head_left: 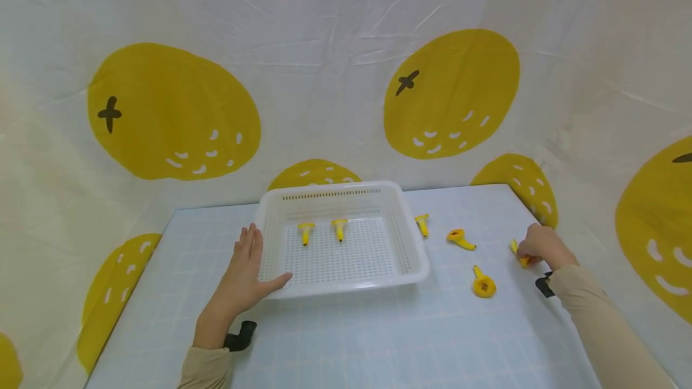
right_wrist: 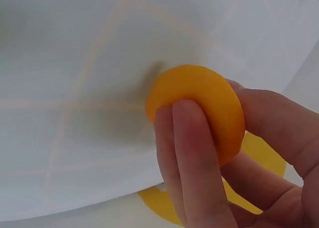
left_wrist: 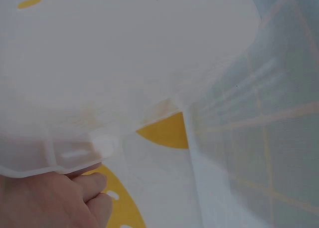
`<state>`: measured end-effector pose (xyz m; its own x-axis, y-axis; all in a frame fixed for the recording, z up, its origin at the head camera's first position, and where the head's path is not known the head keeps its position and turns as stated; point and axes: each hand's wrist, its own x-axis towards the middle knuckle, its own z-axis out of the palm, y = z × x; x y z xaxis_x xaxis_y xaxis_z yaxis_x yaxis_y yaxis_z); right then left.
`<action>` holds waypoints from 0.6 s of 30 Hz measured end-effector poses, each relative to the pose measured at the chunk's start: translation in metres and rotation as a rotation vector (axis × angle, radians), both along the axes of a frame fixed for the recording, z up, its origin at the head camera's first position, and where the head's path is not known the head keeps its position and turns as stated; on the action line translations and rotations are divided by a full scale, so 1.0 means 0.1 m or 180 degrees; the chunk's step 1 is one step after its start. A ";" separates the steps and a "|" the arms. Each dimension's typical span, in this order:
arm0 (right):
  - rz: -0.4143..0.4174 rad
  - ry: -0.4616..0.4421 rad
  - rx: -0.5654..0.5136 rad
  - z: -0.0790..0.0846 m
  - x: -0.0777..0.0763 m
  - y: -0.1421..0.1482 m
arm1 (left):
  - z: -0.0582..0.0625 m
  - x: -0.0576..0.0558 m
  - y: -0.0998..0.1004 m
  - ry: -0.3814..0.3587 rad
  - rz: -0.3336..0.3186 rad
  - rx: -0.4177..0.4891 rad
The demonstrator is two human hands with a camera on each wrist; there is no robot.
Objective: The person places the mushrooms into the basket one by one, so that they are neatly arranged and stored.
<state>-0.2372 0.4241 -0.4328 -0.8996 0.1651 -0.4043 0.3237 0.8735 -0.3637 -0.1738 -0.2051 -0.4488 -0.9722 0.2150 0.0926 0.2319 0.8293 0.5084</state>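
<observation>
In the head view, my left hand (head_left: 243,272) is at the near left corner of a white plastic basket (head_left: 346,287). Its thumb lies over the rim, and its fingers run along the outside. The left wrist view shows those fingers (left_wrist: 92,198) just below the rim. On the far right, my right hand (head_left: 547,246) pinches a yellow funnel-shaped piece (right_wrist: 199,83) with a slim stem, close over the table. Fingertips cover part of its rounded head. Two similar yellow pieces, one on the left (head_left: 306,233) and one on the right (head_left: 339,230), lie inside the basket.
Between the basket and my right hand, three more yellow pieces lie on the pale blue checked table (head_left: 378,341): one by the basket wall (head_left: 423,225), one farther right (head_left: 461,239), one nearer me (head_left: 483,284). A fruit-print cloth (head_left: 324,77) hangs behind.
</observation>
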 end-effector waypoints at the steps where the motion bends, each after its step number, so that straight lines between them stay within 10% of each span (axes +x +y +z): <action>1: 0.0022 0.0033 -0.0009 0.01 -0.01 -0.01 | 0.00 0.00 0.00 -0.0001 0.0000 0.0002; 18: 0.0014 0.0480 0.0072 0.24 -0.17 -0.35 | 0.01 0.02 0.01 -0.0016 -0.0001 0.0017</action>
